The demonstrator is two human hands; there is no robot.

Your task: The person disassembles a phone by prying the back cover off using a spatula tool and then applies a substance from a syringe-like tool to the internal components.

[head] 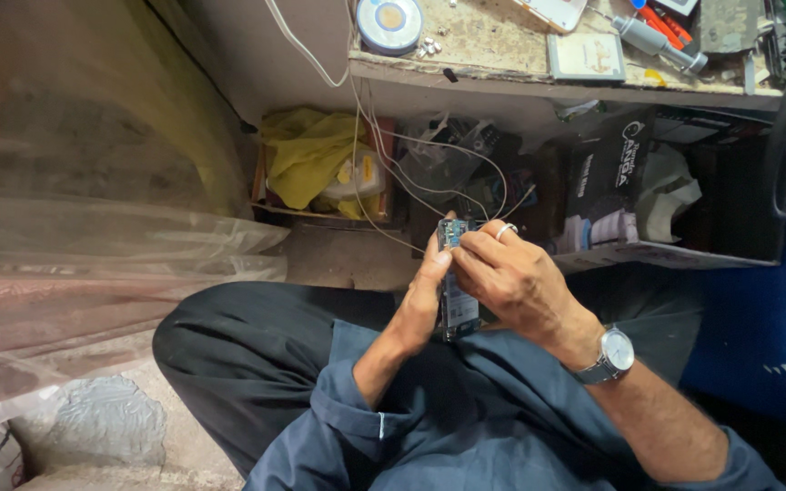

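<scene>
Head view looks down on two hands at work over the person's lap. One opened phone (pixel 455 273), its back cover off and the board showing, stands on end between them. The left hand (pixel 422 295) grips the phone along its left edge, thumb pressed on the upper part of the board, the other fingers wrapped behind and out of sight. The right hand (pixel 507 273) lies over the right side of the phone, its fingers (pixel 477 245) bunched together and pinching at something at the upper board; what they pinch is too small to tell. One ring (pixel 505 230) sits on a right finger and one wristwatch (pixel 613 355) on the right wrist.

Several thin white wires (pixel 384 159) hang down from the bench (pixel 502 55) edge above, and pass just behind the phone's top. Under the bench edge lies an open shelf: one yellow cloth (pixel 307 155) in a box at the left, clear plastic bags in the middle, one black carton (pixel 607 177) at the right. On the bench top I count one round solder spool (pixel 389 22) near the edge and one small pale flat box (pixel 585 56), with tools crowded at the far right.

Room is tight: the shelf front is close ahead of the hands, a plastic sheet (pixel 93 255) closes the left, and the knees fill the space below.
</scene>
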